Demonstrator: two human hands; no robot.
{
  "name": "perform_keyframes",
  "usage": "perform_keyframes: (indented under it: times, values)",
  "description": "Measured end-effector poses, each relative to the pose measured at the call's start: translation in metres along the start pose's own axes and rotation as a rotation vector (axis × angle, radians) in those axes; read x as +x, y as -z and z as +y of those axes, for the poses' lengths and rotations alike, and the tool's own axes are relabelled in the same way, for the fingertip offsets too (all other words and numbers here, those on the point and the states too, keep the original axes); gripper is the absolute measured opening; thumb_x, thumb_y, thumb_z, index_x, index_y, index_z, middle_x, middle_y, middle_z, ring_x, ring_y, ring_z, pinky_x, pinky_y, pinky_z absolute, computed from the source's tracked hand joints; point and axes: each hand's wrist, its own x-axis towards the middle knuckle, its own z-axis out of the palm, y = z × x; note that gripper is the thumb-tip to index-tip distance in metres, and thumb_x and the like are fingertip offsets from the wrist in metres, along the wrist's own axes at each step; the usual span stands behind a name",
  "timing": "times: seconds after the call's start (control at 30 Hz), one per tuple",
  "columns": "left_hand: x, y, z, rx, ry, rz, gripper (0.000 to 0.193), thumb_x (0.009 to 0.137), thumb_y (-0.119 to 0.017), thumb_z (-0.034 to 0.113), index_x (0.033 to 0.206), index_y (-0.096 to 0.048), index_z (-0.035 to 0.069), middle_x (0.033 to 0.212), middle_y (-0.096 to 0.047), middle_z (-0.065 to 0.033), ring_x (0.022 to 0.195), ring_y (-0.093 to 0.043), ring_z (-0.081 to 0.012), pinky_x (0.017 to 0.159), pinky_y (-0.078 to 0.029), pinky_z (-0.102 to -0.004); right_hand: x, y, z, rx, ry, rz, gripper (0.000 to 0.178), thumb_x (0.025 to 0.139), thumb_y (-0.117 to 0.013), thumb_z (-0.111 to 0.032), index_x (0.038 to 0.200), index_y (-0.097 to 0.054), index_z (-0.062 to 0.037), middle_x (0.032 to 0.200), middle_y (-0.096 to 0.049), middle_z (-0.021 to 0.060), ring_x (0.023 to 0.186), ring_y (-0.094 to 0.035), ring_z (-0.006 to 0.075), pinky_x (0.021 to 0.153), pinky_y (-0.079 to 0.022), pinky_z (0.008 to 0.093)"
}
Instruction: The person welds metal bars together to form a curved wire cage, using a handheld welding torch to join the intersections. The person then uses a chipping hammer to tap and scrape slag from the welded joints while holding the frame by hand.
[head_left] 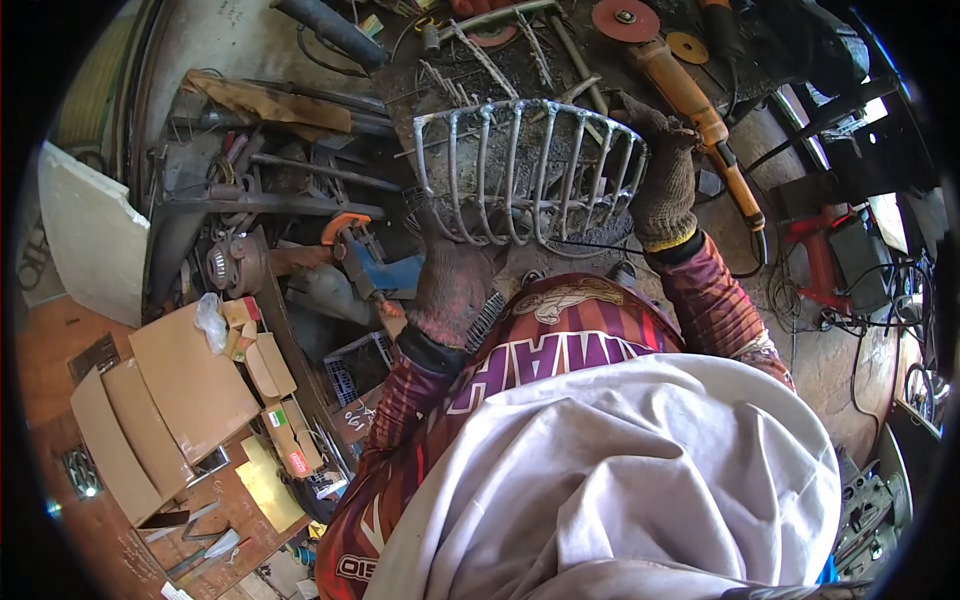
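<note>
A curved grate [543,160] of welded grey metal bars is held tilted over the dark, dirty workbench. My left hand [450,290], in a dark, reddish-stained work glove, is closed on its lower left corner, with the fingertips partly hidden. At the right end, my right hand [665,190] wears a brown knitted glove with a yellow cuff edge and grips the end bars. Just beyond the grate lie several thin, rough metal rods [485,60]. An orange angle grinder [690,95] with a red disc [626,20] rests close to my right hand.
A yellow-brown disc [687,47] lies beside the grinder. A blue and orange clamp-like tool [385,268] and metal scrap stand left of my left arm. Opened cardboard [190,380] sits at lower left, near a white board [90,235]. Cables and a red tool [822,262] lie right.
</note>
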Motion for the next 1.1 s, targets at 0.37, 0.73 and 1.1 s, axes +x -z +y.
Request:
perform_keyframes:
  times: [0.37,0.73,1.1]
  values:
    - [-0.016,0.02,-0.023,1.788,-0.647,0.359,0.037,0.085,-0.065,0.016,0.116,-0.055,-0.001,0.116,-0.06,-0.0206,0.111,-0.057,-0.0403,0.094,-0.045,-0.0467,-0.008,-0.008,-0.012,0.511,-0.142,0.067,0.076,0.097,-0.022,-0.065,0.124,-0.056,-0.0023,0.113,-0.063,0.0101,0.097,-0.063,0.0174,0.082,-0.055,0.0332]
    - [-0.023,-0.001,-0.007,1.934,-0.711,0.29,0.018,0.072,-0.066,0.014,0.088,-0.066,0.005,0.087,-0.066,-0.0101,0.081,-0.064,-0.0272,0.079,-0.049,-0.0353,-0.01,-0.011,-0.002,0.632,-0.246,0.165,0.082,0.085,-0.046,-0.074,0.125,-0.055,-0.0028,0.105,-0.066,0.0141,0.084,-0.067,0.0256,0.07,-0.057,0.0377]
    - [-0.034,0.005,-0.024,1.959,-0.701,0.338,0.022,0.077,-0.072,0.014,0.093,-0.066,0.0,0.098,-0.064,-0.0207,0.093,-0.059,-0.043,0.083,-0.044,-0.0516,-0.016,-0.012,-0.013,0.679,-0.288,0.117,0.081,0.086,-0.045,-0.072,0.125,-0.055,-0.0023,0.106,-0.066,0.0163,0.088,-0.067,0.0278,0.074,-0.057,0.0403]
